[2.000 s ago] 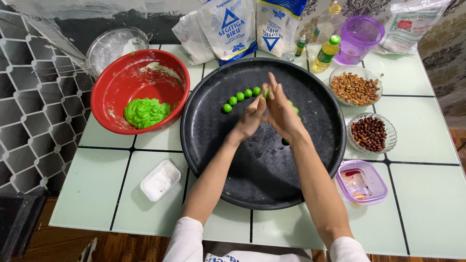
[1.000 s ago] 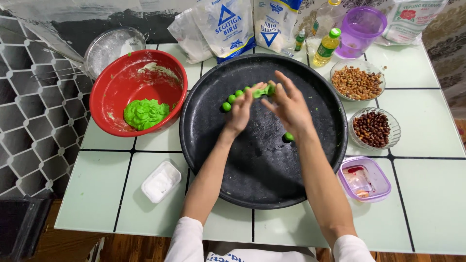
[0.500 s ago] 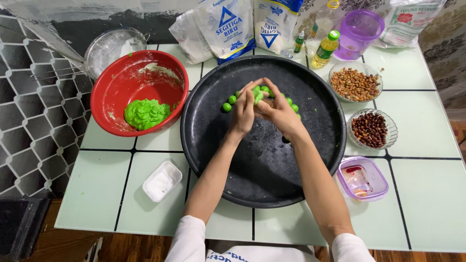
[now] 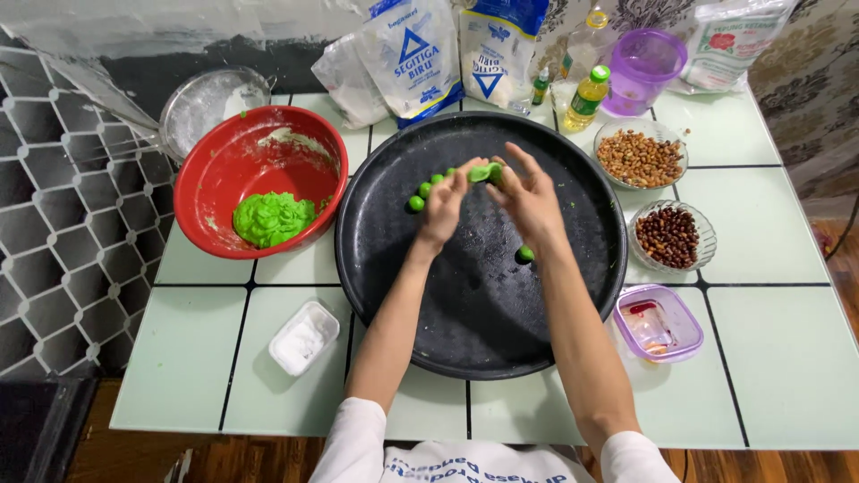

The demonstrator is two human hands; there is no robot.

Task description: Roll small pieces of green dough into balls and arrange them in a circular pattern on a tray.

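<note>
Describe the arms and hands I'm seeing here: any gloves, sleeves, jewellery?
Both hands are bare: left hand, right hand, with no gloves and no rings or watch visible. The forearms are uncovered. Short white sleeves end near the elbows, part of a white top with dark print at the chest.

You've got soft, matt green dough (image 4: 484, 172) over a glossy black metal tray (image 4: 465, 313); the red bowl (image 4: 215, 170) looks smooth plastic, the desk (image 4: 778, 358) glossy tile
</note>
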